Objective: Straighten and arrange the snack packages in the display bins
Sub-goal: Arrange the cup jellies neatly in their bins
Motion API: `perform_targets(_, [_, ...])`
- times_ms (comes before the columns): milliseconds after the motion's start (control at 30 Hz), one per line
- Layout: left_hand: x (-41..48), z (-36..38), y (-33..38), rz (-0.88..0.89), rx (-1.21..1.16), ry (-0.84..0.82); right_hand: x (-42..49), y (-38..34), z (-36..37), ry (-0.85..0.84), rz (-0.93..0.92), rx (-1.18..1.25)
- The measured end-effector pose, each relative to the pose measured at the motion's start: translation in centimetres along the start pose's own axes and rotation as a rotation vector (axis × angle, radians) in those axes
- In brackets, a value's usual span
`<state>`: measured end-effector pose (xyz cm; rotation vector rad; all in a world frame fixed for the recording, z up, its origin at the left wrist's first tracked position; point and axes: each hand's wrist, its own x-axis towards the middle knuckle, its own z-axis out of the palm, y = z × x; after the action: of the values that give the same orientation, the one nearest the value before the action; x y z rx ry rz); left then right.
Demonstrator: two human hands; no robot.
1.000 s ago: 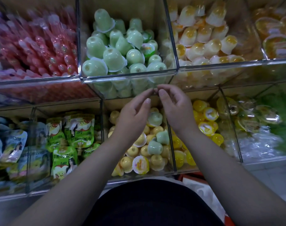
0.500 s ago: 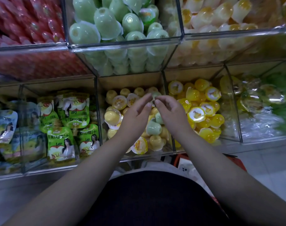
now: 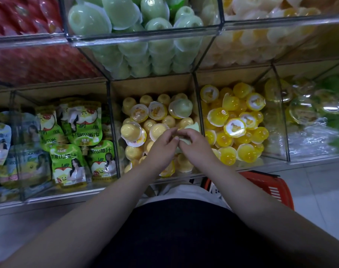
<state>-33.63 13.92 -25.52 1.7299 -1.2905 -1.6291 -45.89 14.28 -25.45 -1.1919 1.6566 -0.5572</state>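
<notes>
My left hand (image 3: 160, 149) and my right hand (image 3: 196, 147) meet over the middle lower bin (image 3: 112, 120), which holds several pale yellow jelly cups (image 3: 131, 130). Between them sits a pale green jelly cup (image 3: 193, 127). My right hand's fingers curl round it, and my left hand's fingertips pinch its near edge. Most of that cup is hidden by my fingers. A second pale green cup (image 3: 181, 108) lies on the yellow ones at the back of the same bin. The upper bin (image 3: 145, 36) straight above is full of matching green cups (image 3: 89, 19).
Green apple juice pouches (image 3: 81, 122) fill the bin to the left. Clear orange jelly cups (image 3: 234, 125) fill the bin to the right. Red packs (image 3: 19, 18) sit at the upper left. A red shopping basket (image 3: 271, 188) stands on the floor by my right arm.
Both hands dropped from the upper bin's front edge into the middle lower bin and closed on a pale green cup. The view tilted down and moved closer.
</notes>
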Motion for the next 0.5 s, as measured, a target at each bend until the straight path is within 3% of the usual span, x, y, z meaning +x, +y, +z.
perform_targets(500, [0.3,-0.4,1.3,-0.066,-0.084,-0.032,0.3,0.1,0.0,-0.04,0.068,0.198])
